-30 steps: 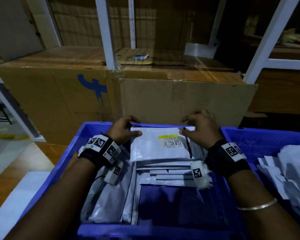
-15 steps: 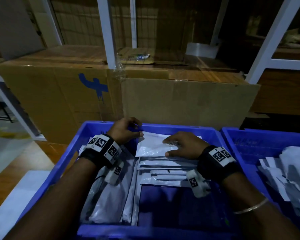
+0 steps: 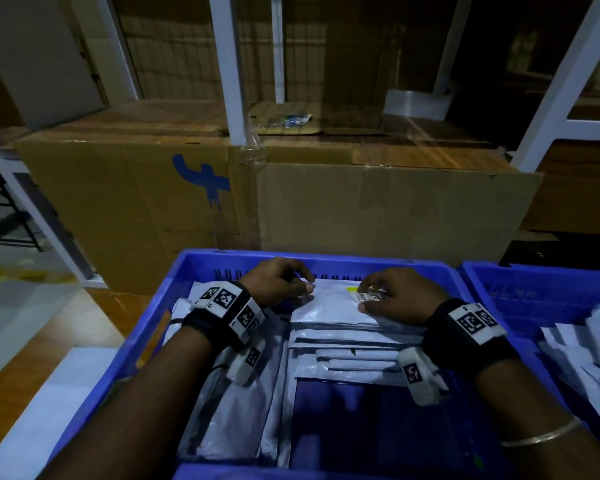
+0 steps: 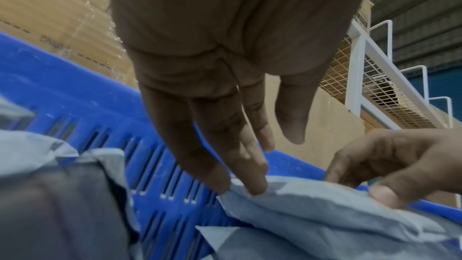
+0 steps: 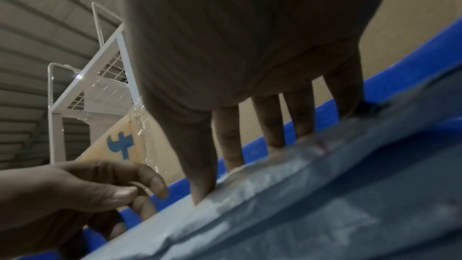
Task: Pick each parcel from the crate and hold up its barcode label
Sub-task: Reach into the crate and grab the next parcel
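Note:
A white parcel [image 3: 326, 306] lies tilted at the far end of the blue crate [image 3: 146, 341], on top of several other flat parcels [image 3: 354, 355]. Its barcode label [image 3: 368, 296] faces up, half covered by my right hand [image 3: 378, 299]. That hand pinches the parcel's [image 5: 325, 185] upper edge, thumb in front and fingers [image 5: 271, 126] behind. My left hand [image 3: 281, 282] is at the parcel's left corner. In the left wrist view its fingertips [image 4: 252, 181] touch that corner [image 4: 235, 193] with the thumb held apart, holding nothing.
A second blue crate [image 3: 499, 292] with loose white parcels [image 3: 586, 358] stands to the right. Large cardboard boxes [image 3: 361, 202] rise just behind both crates, with white rack posts [image 3: 229, 64] above them. A grey bag [image 3: 236, 410] fills the crate's left side.
The parcel, held up with its label showing a second ago, has come down onto the stack. My right hand slid left over it, then back to the label.

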Motion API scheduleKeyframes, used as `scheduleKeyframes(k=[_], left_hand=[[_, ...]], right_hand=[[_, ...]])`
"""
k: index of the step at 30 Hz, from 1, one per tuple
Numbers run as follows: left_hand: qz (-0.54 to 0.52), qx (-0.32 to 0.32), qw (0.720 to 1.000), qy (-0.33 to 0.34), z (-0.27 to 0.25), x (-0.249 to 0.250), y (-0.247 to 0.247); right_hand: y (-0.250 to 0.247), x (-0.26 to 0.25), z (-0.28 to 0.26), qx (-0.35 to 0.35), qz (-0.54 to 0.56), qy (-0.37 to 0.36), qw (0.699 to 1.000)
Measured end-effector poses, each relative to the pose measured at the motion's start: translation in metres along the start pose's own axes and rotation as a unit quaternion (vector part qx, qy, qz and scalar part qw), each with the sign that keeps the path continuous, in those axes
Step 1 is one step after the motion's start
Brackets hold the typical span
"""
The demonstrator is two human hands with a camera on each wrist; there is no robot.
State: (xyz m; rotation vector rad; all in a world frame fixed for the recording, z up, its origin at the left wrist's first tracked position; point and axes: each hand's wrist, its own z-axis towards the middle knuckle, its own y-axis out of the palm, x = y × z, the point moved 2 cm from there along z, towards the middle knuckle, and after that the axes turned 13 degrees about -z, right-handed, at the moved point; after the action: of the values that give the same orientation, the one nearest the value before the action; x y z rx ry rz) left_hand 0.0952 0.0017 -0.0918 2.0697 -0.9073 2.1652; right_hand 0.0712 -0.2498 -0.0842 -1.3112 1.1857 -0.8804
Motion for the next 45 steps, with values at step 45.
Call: scheduleKeyframes(k=[45], left_hand=[[-0.002,0.044,0.999,0.023,-0.009,0.037,-0.052]], right_hand=[[-0.013,-0.151,-0.032,-0.015,-0.034,-0.342,0.939]])
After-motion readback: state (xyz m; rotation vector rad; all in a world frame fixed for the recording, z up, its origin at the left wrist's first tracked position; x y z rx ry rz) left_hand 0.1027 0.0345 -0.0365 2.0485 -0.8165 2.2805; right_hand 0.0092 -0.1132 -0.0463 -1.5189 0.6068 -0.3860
